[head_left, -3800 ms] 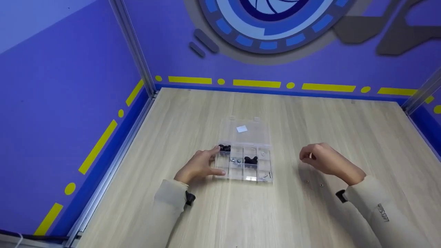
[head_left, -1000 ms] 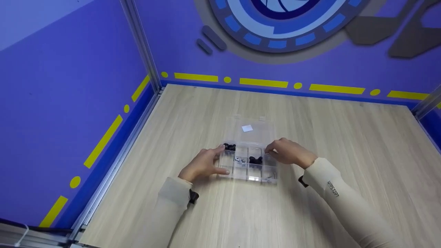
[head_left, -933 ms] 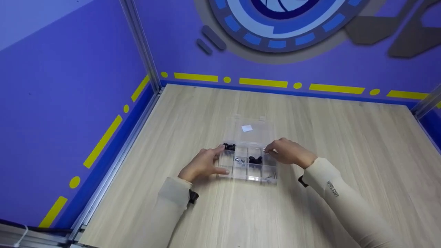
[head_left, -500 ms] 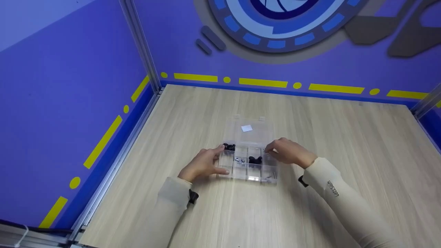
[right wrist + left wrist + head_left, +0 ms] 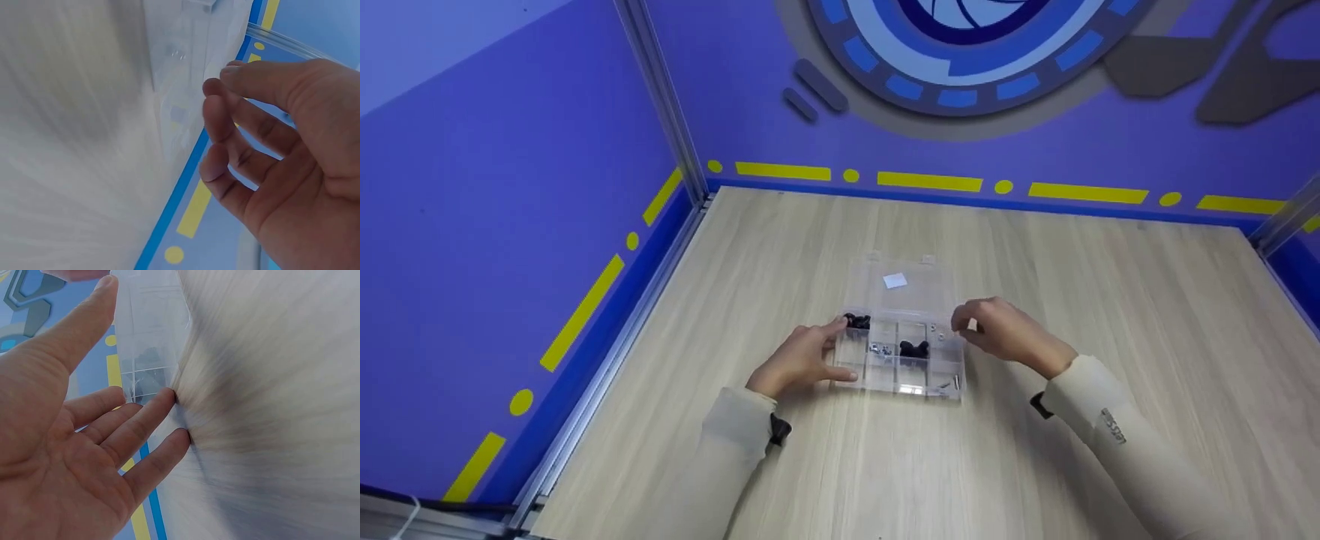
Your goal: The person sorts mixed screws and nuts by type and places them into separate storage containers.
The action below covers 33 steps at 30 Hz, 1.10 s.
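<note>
A clear plastic compartment box [image 5: 883, 375] lies with its lid [image 5: 915, 294] folded back on the wooden table. My left hand [image 5: 795, 361] rests against the box's left side, fingers fairly straight and thumb at the front left corner. Just beyond the right edge hovers my right hand [image 5: 1006, 333], fingers loosely bent; in the right wrist view I see nothing between its thumb and fingers [image 5: 216, 121]. Small shiny metal pieces [image 5: 940, 337], like nuts, lie in the back right compartment. Black parts [image 5: 914, 349] sit in a middle compartment, and more black parts [image 5: 858, 322] at the back left.
Several small silvery pieces [image 5: 879, 349] fill another middle compartment. Thin metal pins or screws [image 5: 956, 382] lie in the front right one. A white label [image 5: 895, 280] is on the lid. Blue printed walls [image 5: 780, 135] and metal posts [image 5: 660, 97] border the table [image 5: 840, 472].
Two small nuts on the table to the right are gone from there. My right hand went to the back right compartment, then drew back rightward; more pieces show inside. My left hand stayed.
</note>
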Motion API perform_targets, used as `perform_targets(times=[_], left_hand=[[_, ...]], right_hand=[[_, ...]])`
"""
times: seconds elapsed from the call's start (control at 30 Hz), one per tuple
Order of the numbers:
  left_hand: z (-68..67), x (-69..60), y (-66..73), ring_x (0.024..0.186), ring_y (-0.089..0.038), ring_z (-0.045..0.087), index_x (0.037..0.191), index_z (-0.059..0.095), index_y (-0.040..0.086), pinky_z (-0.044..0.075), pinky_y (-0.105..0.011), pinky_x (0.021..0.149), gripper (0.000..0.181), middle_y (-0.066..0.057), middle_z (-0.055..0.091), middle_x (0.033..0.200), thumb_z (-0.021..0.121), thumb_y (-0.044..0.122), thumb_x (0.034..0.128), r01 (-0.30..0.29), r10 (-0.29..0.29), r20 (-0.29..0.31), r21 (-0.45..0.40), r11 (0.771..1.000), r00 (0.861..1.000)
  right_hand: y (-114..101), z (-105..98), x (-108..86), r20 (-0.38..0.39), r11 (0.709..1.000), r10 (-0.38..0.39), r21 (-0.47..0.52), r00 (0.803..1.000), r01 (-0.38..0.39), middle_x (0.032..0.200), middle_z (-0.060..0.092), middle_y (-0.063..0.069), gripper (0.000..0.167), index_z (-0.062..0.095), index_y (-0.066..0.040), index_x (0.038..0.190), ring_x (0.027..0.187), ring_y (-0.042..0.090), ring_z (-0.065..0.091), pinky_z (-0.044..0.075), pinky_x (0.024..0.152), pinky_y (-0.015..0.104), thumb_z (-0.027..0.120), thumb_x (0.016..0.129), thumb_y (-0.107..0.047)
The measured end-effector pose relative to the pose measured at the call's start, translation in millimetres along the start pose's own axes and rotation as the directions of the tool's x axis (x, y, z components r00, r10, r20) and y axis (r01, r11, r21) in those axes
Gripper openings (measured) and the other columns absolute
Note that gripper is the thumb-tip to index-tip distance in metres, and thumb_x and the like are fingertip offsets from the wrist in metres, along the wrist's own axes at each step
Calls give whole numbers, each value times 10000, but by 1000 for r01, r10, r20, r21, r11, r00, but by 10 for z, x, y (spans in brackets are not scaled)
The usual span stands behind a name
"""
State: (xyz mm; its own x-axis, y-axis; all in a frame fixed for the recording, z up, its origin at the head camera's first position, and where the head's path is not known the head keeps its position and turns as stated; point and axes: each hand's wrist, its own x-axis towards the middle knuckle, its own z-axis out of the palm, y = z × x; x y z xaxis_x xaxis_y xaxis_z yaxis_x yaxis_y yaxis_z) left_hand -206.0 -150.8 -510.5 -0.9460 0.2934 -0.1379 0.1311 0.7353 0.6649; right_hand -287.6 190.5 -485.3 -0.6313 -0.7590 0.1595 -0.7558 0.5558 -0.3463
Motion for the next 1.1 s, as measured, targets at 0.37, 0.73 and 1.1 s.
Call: perform_targets(times=[0.37,0.73,1.1], left_hand=[[-24,2,20,1441,-257,437,1570,392,56,354,-374,1194,962,-80,360,1626,896,344,803,-14,14,4,-2,1000,1000],[-22,-6,42,1427,-276,458,1571,399,69,366,-387,1186,963,-77,359,1626,899,344,795,8,-8,-1,-7,1000,1000],[5,-6,27,1423,-250,466,1583,385,107,378,-375,1178,978,-35,343,1636,901,351,789,48,-48,7,-26,999,999]], right_hand=[[166,-102,-514,35,993,114,28,993,-115,801,688,-28,173,749,-78,865,712,84,588,532,618,294,721,867,92],[256,-124,-1027,166,967,142,186,976,-172,785,691,-71,112,755,-150,920,636,36,585,519,548,230,813,874,-67],[355,-85,-1300,151,963,185,169,971,-209,890,734,-80,170,770,-184,894,804,34,625,536,673,243,808,858,-22]])
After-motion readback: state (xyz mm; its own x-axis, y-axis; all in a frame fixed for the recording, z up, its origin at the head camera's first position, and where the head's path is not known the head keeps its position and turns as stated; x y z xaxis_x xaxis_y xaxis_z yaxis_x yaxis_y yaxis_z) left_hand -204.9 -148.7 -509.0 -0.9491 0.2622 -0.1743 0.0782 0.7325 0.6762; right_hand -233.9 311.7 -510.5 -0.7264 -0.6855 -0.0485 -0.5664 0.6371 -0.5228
